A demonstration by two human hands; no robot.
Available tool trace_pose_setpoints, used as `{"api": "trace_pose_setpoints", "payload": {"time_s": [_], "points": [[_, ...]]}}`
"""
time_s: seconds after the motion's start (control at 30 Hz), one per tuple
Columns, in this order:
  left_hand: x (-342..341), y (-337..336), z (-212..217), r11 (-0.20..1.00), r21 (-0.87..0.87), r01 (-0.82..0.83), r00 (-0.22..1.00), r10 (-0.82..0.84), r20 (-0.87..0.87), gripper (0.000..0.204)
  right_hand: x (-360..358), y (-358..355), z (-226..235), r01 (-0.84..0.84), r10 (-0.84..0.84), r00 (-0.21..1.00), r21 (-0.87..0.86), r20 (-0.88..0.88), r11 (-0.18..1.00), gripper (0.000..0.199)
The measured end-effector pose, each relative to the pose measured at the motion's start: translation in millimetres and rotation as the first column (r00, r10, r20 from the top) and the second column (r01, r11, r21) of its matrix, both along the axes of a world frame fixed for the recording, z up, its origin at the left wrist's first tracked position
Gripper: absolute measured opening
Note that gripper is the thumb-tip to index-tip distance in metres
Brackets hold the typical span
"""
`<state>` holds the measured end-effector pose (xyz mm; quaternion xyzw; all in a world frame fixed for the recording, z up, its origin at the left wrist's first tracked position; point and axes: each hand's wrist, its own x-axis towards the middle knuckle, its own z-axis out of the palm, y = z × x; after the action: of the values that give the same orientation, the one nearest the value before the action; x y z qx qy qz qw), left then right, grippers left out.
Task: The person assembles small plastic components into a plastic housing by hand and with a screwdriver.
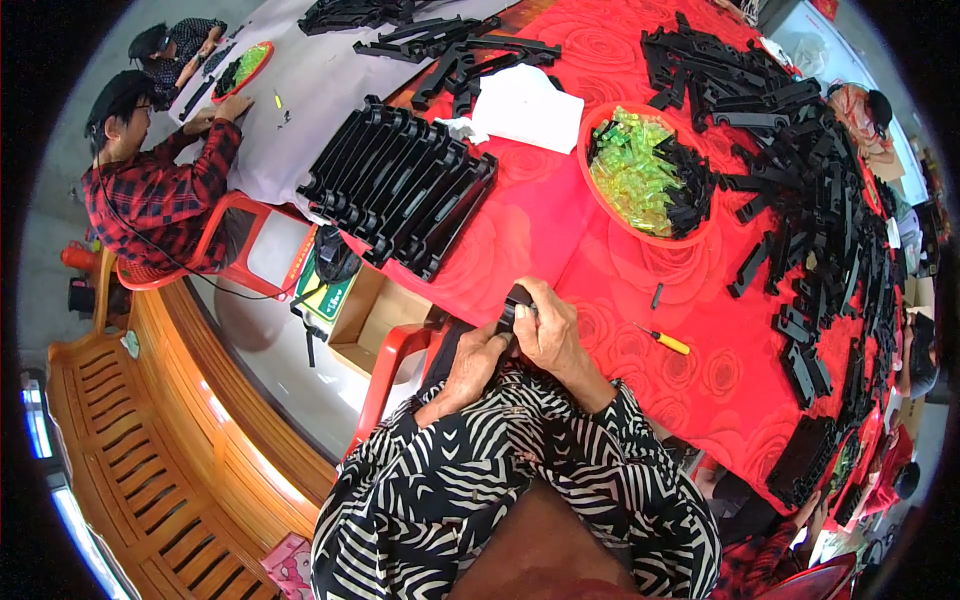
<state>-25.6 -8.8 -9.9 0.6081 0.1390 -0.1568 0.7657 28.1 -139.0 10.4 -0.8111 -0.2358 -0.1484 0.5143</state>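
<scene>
Close to my body, at the table's edge, my two hands meet around a black plastic part. The right hand is closed on its upper end, thumb and fingers wrapped round it. Lower down, my left hand is closed on the same part; its fingertips are partly hidden. Most of the part lies behind my fingers, so its full shape cannot be made out. To the right of my hands, a screwdriver with a yellow handle lies on the red tablecloth. A small black piece lies near it.
Ahead stands a red-rimmed basket of yellow-green and black small parts. Black strips are heaped at right. A stack of black parts sits left of a white paper. A person in a plaid shirt works at left.
</scene>
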Motion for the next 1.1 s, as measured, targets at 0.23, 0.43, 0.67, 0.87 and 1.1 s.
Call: {"api": "trace_pose_setpoints", "payload": {"time_s": [0.23,0.43,0.67,0.87,1.1], "points": [[5,11,6,0.974,0.209,0.091,0.985,-0.119,0.127,0.026,14,-9,-8,0.096,-0.089,0.985,0.044,-0.145,0.994,0.023],[7,10,-12,0.973,0.2,0.114,0.989,-0.13,0.068,0.021,20,-10,-7,0.158,-0.148,0.968,0.035,-0.204,0.987,0.023],[1,7,-12,0.991,0.043,0.124,0.989,-0.127,0.072,0.023,16,-13,1,0.152,-0.153,0.982,-0.014,-0.113,0.988,0.024],[3,8,3,0.986,0.098,0.137,0.991,-0.137,-0.003,0.024,15,-10,-4,0.168,-0.169,0.984,-0.033,-0.057,0.985,0.025],[2,8,-3,0.988,0.088,0.124,0.99,-0.117,-0.08,0.027,14,-4,-2,0.18,-0.174,0.983,-0.1,0.064,0.979,0.025]]}}
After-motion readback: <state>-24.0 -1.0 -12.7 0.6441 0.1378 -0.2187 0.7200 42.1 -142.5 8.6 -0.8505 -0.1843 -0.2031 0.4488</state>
